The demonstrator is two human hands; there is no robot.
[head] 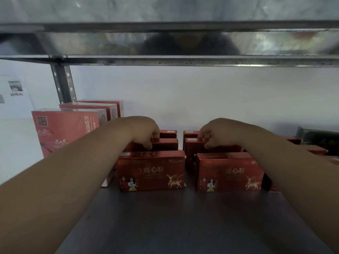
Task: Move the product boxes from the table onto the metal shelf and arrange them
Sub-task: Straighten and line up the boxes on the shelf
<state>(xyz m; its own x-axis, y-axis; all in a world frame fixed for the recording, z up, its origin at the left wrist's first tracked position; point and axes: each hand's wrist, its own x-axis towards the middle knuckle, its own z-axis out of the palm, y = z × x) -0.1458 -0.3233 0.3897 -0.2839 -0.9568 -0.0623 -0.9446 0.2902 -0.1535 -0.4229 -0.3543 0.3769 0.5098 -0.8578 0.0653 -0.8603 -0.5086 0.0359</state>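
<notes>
Left hand (pixel 145 132) grips left mid-row box (pixel 167 144), right hand (pixel 218 133) grips right mid-row box (pixel 193 146); boxes at 12 o'clock, long axes 9-3, hands equally near

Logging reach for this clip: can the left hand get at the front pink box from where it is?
Probably yes: the left hand holds a red box, and the front pink box stands close by on its left, unobstructed.

Looks like I'm in a shop stockroom: bare metal shelf (pixel 165 217) with a slotted post (pixel 63 85), rows of identical red boxes (pixel 151 171) (pink boxes (pixel 64 131) too), plain white wall (pixel 201 96) behind.
</notes>
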